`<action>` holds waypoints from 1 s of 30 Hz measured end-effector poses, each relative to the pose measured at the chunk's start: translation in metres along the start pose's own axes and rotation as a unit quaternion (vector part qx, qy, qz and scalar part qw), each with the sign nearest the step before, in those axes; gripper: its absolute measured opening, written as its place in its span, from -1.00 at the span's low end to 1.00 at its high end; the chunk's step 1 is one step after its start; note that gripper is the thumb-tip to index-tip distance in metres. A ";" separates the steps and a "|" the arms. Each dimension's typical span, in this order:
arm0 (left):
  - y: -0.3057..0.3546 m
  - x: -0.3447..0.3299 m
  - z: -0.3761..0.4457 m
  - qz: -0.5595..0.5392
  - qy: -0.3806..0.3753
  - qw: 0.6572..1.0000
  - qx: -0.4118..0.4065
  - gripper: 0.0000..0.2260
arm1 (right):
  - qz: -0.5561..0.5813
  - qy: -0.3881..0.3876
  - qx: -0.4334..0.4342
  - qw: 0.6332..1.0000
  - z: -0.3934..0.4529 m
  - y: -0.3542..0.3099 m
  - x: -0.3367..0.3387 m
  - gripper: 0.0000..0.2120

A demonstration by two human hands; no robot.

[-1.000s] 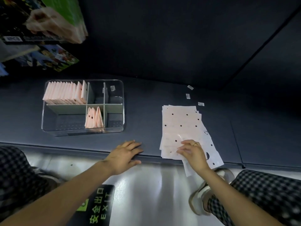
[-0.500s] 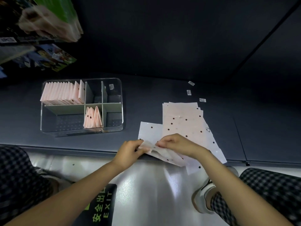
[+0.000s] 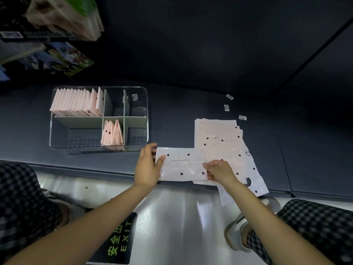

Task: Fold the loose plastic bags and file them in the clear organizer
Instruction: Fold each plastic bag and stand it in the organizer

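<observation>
One pale pink plastic bag (image 3: 181, 165) with dark dots lies spread flat near the shelf's front edge. My left hand (image 3: 148, 167) holds its left end, thumb on top. My right hand (image 3: 219, 171) pinches its right end. A stack of loose dotted bags (image 3: 219, 138) lies just right of it. The clear organizer (image 3: 57, 138) stands to the left, with a row of folded bags (image 3: 76, 102) in its back-left compartment and a few folded bags (image 3: 111, 134) in a front middle one.
Three small white labels (image 3: 229, 104) lie on the dark shelf (image 3: 172, 115) behind the stack. Packaged goods (image 3: 63, 18) hang at the upper left. My checked-trousered knees flank a shiny floor with a green EXIT sign (image 3: 120, 241).
My right hand drew one bag off the stack toward the left. My left hand left the shelf edge and took the bag's other end. The bag now lies spread between both hands.
</observation>
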State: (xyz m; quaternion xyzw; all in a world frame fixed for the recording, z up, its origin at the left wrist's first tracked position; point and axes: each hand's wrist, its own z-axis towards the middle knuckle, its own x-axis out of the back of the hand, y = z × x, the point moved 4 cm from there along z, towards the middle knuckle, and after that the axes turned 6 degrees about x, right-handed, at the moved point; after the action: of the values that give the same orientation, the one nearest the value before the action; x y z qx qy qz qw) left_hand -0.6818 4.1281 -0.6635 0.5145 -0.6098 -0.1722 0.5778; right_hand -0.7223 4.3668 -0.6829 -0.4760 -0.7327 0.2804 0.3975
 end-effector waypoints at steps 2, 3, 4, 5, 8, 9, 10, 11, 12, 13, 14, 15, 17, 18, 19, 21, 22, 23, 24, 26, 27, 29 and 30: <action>0.012 0.003 -0.010 0.081 0.027 0.987 -0.133 -0.67 | -0.025 0.023 0.001 0.999 0.002 0.001 -0.001 -0.78; 0.018 0.002 -0.017 0.120 0.012 0.971 -0.207 -0.68 | -0.038 0.030 -0.001 0.999 0.002 0.001 -0.002 -0.78; 0.020 -0.001 -0.024 0.163 -0.008 0.948 -0.274 -0.69 | -0.050 0.033 -0.005 0.998 0.003 0.002 -0.002 -0.77; 0.018 -0.005 -0.032 0.208 -0.030 0.920 -0.331 -0.66 | -0.059 0.034 -0.008 0.998 0.003 0.001 -0.002 -0.75; -0.005 -0.027 -0.050 0.374 -0.130 0.836 -0.380 -0.44 | -0.076 0.036 -0.012 0.996 0.002 -0.001 -0.002 -0.72; -0.016 -0.032 -0.052 0.418 -0.157 0.816 -0.367 -0.37 | -0.082 0.037 -0.012 0.996 0.001 -0.001 -0.003 -0.71; -0.027 -0.034 -0.052 0.453 -0.177 0.802 -0.346 -0.34 | -0.086 0.039 -0.013 0.995 0.001 -0.002 -0.003 -0.71; -0.033 -0.034 -0.052 0.480 -0.179 0.790 -0.336 -0.33 | -0.087 0.043 -0.015 0.995 0.000 -0.003 -0.003 -0.71; -0.037 -0.033 -0.050 0.498 -0.170 0.781 -0.336 -0.32 | -0.086 0.047 -0.016 0.995 0.000 -0.003 -0.003 -0.71; -0.039 -0.031 -0.049 0.514 -0.161 0.771 -0.340 -0.31 | -0.085 0.050 -0.017 0.995 -0.001 -0.003 -0.003 -0.71; -0.041 -0.030 -0.047 0.528 -0.158 0.760 -0.344 -0.30 | -0.085 0.052 -0.018 0.995 -0.001 -0.004 -0.003 -0.72; -0.043 -0.029 -0.046 0.535 -0.159 0.752 -0.351 -0.29 | -0.087 0.052 -0.018 0.995 -0.002 -0.004 -0.003 -0.72; -0.046 -0.029 -0.044 0.547 -0.169 0.738 -0.358 -0.28 | -0.096 0.054 -0.012 0.994 -0.002 -0.004 -0.004 -0.71; -0.047 -0.030 -0.044 0.551 -0.175 0.734 -0.355 -0.28 | -0.100 0.055 -0.010 0.993 -0.002 -0.004 -0.004 -0.70; -0.047 -0.030 -0.044 0.552 -0.180 0.735 -0.352 -0.27 | -0.101 0.055 -0.011 0.993 -0.002 -0.005 -0.003 -0.70; -0.048 -0.030 -0.044 0.550 -0.183 0.738 -0.346 -0.27 | -0.099 0.050 -0.013 0.994 -0.003 -0.007 -0.004 -0.72; -0.047 -0.030 -0.043 0.548 -0.185 0.740 -0.343 -0.26 | -0.107 0.054 -0.007 0.993 -0.004 -0.008 -0.004 -0.74; -0.046 -0.030 -0.043 0.546 -0.187 0.742 -0.342 -0.26 | -0.138 0.072 0.009 0.988 -0.008 -0.009 -0.004 -0.79; -0.045 -0.030 -0.043 0.545 -0.191 0.741 -0.342 -0.27 | -0.197 0.106 0.047 0.974 -0.012 -0.011 -0.005 -0.85; -0.043 -0.030 -0.043 0.546 -0.199 0.737 -0.345 -0.29 | -0.330 0.152 0.185 0.913 -0.027 -0.017 -0.016 -0.81; -0.043 -0.030 -0.043 0.546 -0.203 0.736 -0.346 -0.30 | -0.382 0.131 0.260 0.877 -0.037 -0.020 -0.030 -0.76; -0.042 -0.031 -0.044 0.546 -0.208 0.735 -0.345 -0.32 | -0.455 0.063 0.376 0.804 -0.056 -0.019 -0.058 -0.67; -0.043 -0.031 -0.044 0.545 -0.209 0.735 -0.345 -0.32 | -0.490 0.032 0.413 0.767 -0.062 -0.013 -0.067 -0.63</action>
State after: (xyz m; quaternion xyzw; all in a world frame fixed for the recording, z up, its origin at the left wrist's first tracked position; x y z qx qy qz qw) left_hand -0.6308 4.1536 -0.7022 -0.1890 -0.7900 -0.1296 0.5686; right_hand -0.6602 4.3019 -0.6607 0.1488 -0.6666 0.3080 0.6623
